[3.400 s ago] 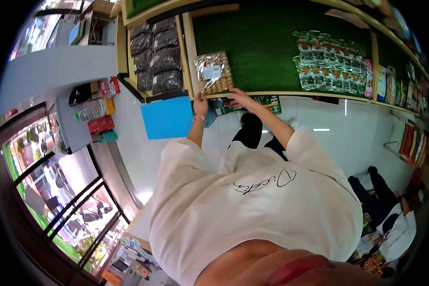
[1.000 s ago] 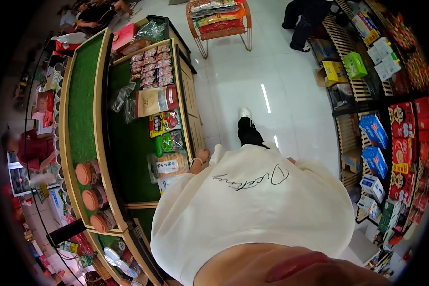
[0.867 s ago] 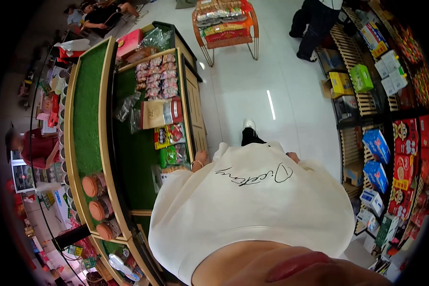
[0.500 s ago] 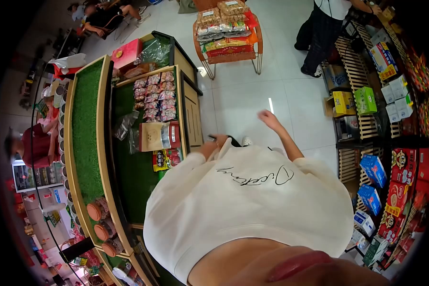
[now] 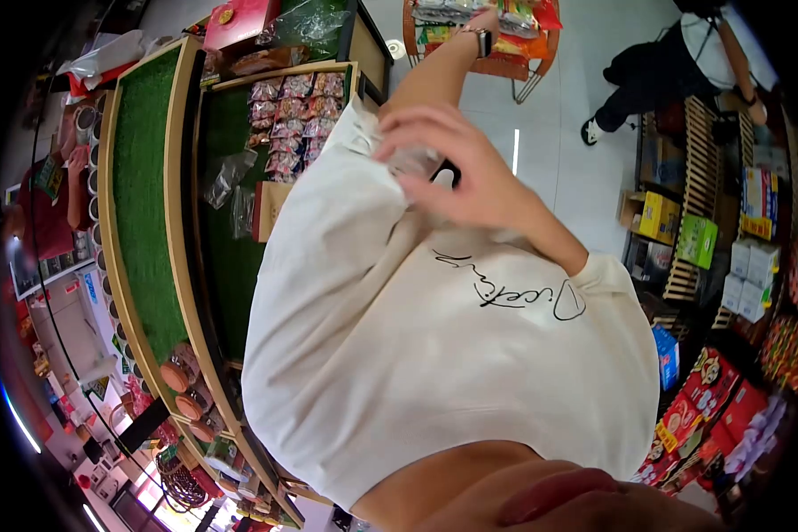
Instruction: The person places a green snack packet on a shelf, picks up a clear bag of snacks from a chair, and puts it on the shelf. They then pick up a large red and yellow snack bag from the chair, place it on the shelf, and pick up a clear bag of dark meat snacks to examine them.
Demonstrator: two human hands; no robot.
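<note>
My left hand (image 5: 484, 23), below which a watch (image 5: 481, 41) circles the wrist, reaches to the silver and red packets (image 5: 516, 16) on a reddish-brown chair (image 5: 411, 35). Its fingers are small and cut by the top edge, so their grip cannot be made out. Nearer to me, my right hand (image 5: 457, 168) hovers in front of the white top, blurred, with fingers curved and apart from the thumb. I see nothing held in it. Part of my left forearm lies behind it.
At left stands a wooden display with green lining (image 5: 151, 195), small snack packs (image 5: 288, 129) and lidded jars (image 5: 186, 390). Slatted shelves (image 5: 700, 168) with boxes line the right. One person (image 5: 656, 80) is at upper right, another (image 5: 53, 208) at far left.
My left arm has stretched forward to the chair's packets. My right hand has moved left and closer to the camera. The view has shifted; the person at upper right has changed stance.
</note>
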